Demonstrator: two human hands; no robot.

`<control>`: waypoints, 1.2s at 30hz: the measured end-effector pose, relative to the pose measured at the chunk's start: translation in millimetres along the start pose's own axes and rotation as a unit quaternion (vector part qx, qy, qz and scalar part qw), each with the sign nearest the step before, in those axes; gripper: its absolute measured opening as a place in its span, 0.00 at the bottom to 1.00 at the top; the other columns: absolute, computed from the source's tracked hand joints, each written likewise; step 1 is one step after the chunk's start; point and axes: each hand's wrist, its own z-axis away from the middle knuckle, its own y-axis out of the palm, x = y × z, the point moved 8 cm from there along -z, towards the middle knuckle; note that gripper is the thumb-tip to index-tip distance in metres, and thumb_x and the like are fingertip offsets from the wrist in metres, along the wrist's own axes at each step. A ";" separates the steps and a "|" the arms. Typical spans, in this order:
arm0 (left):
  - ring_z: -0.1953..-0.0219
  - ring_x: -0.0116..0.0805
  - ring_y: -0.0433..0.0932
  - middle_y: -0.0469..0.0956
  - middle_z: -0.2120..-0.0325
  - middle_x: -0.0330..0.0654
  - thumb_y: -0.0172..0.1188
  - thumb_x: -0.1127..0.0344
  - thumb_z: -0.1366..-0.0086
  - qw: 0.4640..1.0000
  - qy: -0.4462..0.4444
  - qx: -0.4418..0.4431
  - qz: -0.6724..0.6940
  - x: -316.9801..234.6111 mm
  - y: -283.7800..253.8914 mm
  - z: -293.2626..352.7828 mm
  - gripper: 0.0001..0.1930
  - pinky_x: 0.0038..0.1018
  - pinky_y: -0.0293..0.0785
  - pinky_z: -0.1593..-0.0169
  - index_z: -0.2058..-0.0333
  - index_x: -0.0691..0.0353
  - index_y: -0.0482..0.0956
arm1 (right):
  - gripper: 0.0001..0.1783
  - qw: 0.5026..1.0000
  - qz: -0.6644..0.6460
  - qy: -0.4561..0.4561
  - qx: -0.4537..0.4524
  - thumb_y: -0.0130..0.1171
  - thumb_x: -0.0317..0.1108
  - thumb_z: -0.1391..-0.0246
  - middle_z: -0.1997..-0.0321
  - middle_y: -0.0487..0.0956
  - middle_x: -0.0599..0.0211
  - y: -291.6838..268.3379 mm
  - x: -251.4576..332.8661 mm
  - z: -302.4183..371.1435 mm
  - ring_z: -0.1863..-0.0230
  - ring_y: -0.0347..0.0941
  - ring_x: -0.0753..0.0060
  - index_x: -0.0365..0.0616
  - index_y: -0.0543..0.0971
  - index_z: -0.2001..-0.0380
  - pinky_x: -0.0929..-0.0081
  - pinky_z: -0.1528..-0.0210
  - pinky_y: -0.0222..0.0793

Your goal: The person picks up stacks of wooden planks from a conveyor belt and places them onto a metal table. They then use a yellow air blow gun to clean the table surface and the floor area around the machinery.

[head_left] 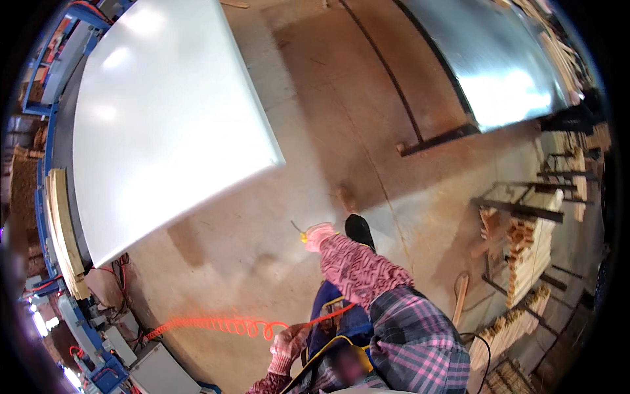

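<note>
My right hand [319, 237], in a pale pinkish knit glove, reaches forward over the floor. Its fingers are closed round a small yellow tool [303, 237] with a thin dark tip pointing up and left; the glove hides most of it, and I cannot tell its kind. Close to my body, my left hand [287, 345], gloved alike, is closed on an orange coiled air hose [223, 324]. From there the hose runs up and right, passing out of sight under my right sleeve. A large white panel [170, 138] lies to the left, its near corner short of my right hand.
Blue machine framing [49, 190] and stacked wood strips [64, 230] flank the panel's left side. A shiny metal-topped table [492, 65] on a dark frame stands far right. Nearer right, racks hold wood pieces [535, 243]. A grey box [164, 374] sits lower left. My shoe [359, 231] shows on the concrete.
</note>
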 end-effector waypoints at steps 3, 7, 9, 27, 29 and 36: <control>0.81 0.21 0.69 0.76 0.79 0.33 0.59 0.56 0.36 0.994 -0.033 -0.038 0.099 -12.4 0.1 -20.8 0.18 0.21 0.67 0.75 0.56 0.66 0.80 | 0.17 1.000 0.003 -0.009 0.000 0.50 0.46 0.48 0.61 0.83 0.63 -44.3 18.9 -71.9 0.58 0.79 0.58 0.52 0.83 0.65 0.59 0.58 0.75; 0.79 0.19 0.67 0.72 0.79 0.30 0.58 0.61 0.34 0.942 -0.102 -0.090 0.308 -92.6 9.0 -49.8 0.17 0.18 0.63 0.75 0.55 0.70 0.79 | 0.19 0.993 -0.062 0.023 -0.093 0.47 0.48 0.43 0.57 0.83 0.67 -118.6 -22.8 -198.8 0.55 0.78 0.54 0.55 0.83 0.60 0.53 0.55 0.74; 0.75 0.20 0.70 0.73 0.75 0.33 0.57 0.62 0.33 0.933 -0.102 -0.052 0.341 -110.6 19.4 -65.7 0.18 0.19 0.67 0.69 0.51 0.70 0.76 | 0.22 0.987 -0.117 0.020 -0.110 0.45 0.53 0.43 0.54 0.82 0.68 -168.3 -48.1 -225.1 0.52 0.77 0.54 0.56 0.82 0.57 0.55 0.53 0.73; 0.60 0.32 0.79 0.78 0.60 0.45 0.62 0.68 0.38 0.977 0.165 -0.025 0.135 -365.2 13.3 -189.6 0.22 0.27 0.75 0.52 0.46 0.65 0.71 | 0.31 0.871 -0.293 0.283 -0.276 0.53 0.63 0.49 0.61 0.82 0.58 -521.0 -328.6 -191.7 0.57 0.79 0.56 0.45 0.82 0.60 0.62 0.55 0.73; 0.60 0.32 0.80 0.79 0.61 0.45 0.63 0.67 0.39 0.972 0.160 -0.007 0.170 -354.3 25.4 -199.5 0.24 0.28 0.76 0.53 0.45 0.65 0.71 | 0.32 0.845 -0.301 0.302 -0.322 0.53 0.63 0.49 0.60 0.82 0.56 -544.5 -333.5 -163.3 0.57 0.79 0.55 0.44 0.82 0.60 0.63 0.55 0.73; 0.60 0.33 0.80 0.81 0.64 0.46 0.55 0.73 0.35 0.950 -0.090 0.011 0.299 -390.3 12.2 -188.9 0.16 0.31 0.76 0.52 0.48 0.69 0.73 | 0.30 0.931 -0.257 0.067 -0.249 0.57 0.60 0.53 0.59 0.82 0.59 -576.2 -212.2 -250.5 0.56 0.79 0.54 0.45 0.81 0.58 0.61 0.56 0.72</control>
